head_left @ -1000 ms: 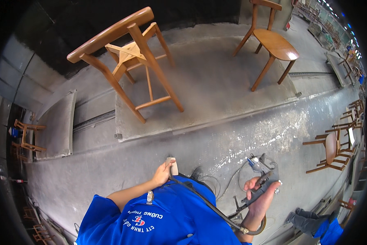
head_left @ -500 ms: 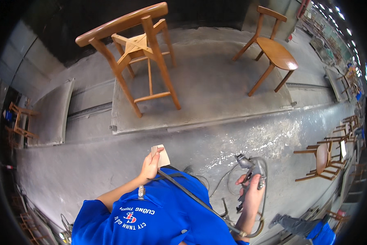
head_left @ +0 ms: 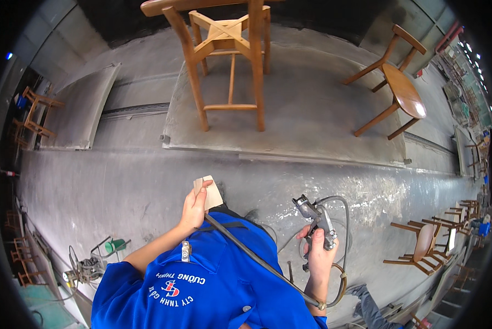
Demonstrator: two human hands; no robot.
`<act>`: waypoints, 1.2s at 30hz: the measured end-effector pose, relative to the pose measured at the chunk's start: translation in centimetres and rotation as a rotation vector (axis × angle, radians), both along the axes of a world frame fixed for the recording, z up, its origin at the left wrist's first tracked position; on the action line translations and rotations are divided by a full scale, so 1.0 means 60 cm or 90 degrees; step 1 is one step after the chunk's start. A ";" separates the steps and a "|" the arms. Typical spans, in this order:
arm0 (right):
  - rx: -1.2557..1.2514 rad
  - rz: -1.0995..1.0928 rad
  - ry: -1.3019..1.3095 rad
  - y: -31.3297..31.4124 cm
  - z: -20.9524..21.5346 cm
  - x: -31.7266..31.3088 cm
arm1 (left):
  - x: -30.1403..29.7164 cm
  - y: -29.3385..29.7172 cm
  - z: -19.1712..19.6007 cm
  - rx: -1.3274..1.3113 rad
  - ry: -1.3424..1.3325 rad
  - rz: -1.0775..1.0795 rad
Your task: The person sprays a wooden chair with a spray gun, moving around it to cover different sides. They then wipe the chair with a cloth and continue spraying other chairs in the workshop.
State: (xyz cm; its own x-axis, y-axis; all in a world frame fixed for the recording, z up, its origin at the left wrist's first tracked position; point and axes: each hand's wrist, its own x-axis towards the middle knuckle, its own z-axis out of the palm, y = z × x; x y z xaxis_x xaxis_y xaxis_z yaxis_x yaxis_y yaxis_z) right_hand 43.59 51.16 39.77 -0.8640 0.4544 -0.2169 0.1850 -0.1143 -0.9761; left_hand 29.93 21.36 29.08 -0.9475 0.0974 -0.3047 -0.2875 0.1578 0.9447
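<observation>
My left hand is closed around a folded beige sheet, pinched under the thumb in front of my chest. I cannot tell whether it is sandpaper or card. A dark metal spray gun sits in my right hand, fingers wrapped about its grip, nozzle end up and to the left. From it a hose loops down by my wrist, and a dark hose crosses my blue shirt. Beyond my hands stands a brown wooden chair frame with crossed braces and no seat panel; its top is cut off.
A chair with a glossy brown seat stands on the same low grey platform at far right. More chairs lie along the right side. Another person's leg shows at lower right. A green bucket and machine stand lower left.
The view has shifted, so the chairs and platform sit higher and farther right. The spray gun has come up and left, nearer my middle. Both hands keep their holds.
</observation>
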 end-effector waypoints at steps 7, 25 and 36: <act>0.024 0.043 -0.135 -0.033 -0.066 -0.051 | 0.010 -0.039 0.065 -0.019 -0.014 0.068; -0.075 0.026 0.297 -0.068 0.035 -0.033 | -0.026 -0.066 0.173 0.017 0.038 0.030; 0.105 0.005 -0.173 -0.272 -0.097 -0.097 | -0.103 -0.204 0.193 0.083 0.093 0.017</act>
